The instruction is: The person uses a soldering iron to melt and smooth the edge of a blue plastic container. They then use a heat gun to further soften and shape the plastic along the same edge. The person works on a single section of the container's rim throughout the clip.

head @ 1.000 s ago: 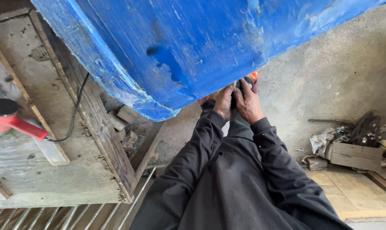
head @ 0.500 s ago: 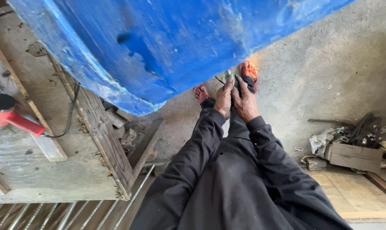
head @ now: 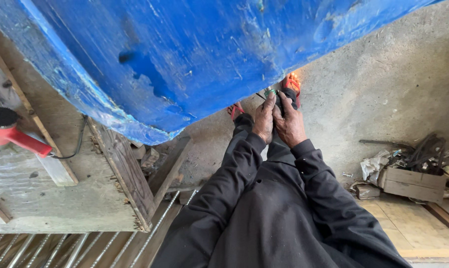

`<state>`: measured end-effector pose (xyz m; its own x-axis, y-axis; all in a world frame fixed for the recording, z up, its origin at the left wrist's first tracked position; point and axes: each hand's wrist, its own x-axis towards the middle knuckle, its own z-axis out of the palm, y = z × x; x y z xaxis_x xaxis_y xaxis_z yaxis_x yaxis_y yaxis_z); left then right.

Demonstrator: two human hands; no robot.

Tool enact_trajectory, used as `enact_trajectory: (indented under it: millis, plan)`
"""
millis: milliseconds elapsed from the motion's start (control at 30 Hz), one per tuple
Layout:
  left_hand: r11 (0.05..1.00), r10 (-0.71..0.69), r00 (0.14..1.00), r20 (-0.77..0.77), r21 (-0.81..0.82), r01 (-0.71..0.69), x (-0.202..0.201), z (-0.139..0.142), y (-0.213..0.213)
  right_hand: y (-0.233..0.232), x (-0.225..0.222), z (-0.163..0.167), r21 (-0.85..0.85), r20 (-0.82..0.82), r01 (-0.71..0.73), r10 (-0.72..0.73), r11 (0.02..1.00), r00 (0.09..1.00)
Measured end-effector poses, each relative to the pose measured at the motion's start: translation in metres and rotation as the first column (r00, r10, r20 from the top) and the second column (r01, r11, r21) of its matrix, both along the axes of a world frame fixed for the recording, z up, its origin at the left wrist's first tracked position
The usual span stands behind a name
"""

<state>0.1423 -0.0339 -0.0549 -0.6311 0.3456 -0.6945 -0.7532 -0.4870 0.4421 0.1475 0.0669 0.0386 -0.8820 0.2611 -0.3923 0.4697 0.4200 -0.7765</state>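
Observation:
My left hand (head: 263,121) and my right hand (head: 290,125) are pressed side by side in front of me, low over my feet. Their fingertips close together on a small greenish object (head: 270,92), too small to identify. A thin wire (head: 259,96) runs off it to the left. Just beyond the fingers are my orange sandals, one (head: 292,82) ahead and one (head: 235,109) to the left. Both arms are in dark sleeves. A large, scuffed blue painted panel (head: 194,54) hangs over the upper view and hides what lies past the hands.
A rough wooden bench (head: 60,198) at left carries a red power tool (head: 16,136) with a black cord. Ribbed steel bars (head: 46,250) lie below it. A wooden box (head: 413,182) and scrap litter sit at right on the concrete floor (head: 383,89).
The blue panel has slid up and left in view, uncovering my fingers and both sandals. My hands stay pressed together in the same place.

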Motion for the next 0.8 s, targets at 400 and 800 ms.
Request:
enact_trajectory:
  millis: [400, 800]
  plan:
    - [0.993, -0.021, 1.0, -0.019, 0.112, 0.023, -0.016, 0.033, 0.002, 0.001, 0.002, -0.003, 0.008, 0.092, -0.005, 0.004, 1.0, 0.996]
    - [0.992, 0.056, 0.998, -0.005, -0.115, -0.056, -0.018, 0.013, 0.014, 0.006, 0.002, -0.023, 0.089, -0.014, -0.16, 0.161, 0.983, 0.987]
